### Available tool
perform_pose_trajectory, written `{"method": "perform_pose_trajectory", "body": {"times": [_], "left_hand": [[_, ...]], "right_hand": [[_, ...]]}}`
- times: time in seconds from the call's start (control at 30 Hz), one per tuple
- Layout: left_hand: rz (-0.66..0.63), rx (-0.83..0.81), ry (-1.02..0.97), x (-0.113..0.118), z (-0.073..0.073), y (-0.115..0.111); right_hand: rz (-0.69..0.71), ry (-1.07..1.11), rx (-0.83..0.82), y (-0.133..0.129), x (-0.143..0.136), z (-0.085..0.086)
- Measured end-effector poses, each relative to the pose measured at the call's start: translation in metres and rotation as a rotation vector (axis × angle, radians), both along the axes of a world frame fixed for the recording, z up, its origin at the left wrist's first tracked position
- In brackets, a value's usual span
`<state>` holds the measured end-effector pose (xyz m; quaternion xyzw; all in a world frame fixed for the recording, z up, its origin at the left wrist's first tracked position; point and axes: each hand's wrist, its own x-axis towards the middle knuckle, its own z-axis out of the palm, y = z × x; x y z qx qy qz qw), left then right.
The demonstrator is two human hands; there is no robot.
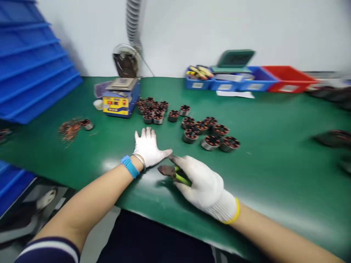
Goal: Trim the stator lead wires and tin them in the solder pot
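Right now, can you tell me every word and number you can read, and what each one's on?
None can be read for sure.
Blue machine: red lit marks and small print on its yellow panel, too blurred.
Three blue bins: white labels on their fronts, too blurred.
Red bin: one white label, too blurred.

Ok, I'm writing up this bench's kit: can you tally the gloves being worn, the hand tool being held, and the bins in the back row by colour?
White gloves: 2
Green-handled tool: 1
Blue bins: 3
Red bin: 1
Total: 7
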<state>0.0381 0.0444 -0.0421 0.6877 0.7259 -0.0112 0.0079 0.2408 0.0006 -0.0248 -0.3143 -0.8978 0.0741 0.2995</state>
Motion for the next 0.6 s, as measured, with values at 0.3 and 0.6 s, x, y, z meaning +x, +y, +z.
{"method": "perform_pose_trajectory", "body": {"times": [0.3, 0.6], "left_hand": [[0.329, 0.017, 0.206, -0.11, 0.042, -0.082], [-0.004, -0.226, 0.145, -0.14, 0.033, -0.147]], "right_hand": [[0.274, 0.08, 0.081, 0.002, -0.006, -0.027], [0.298, 0.06, 0.064, 0.007, -0.007, -0.026]]}}
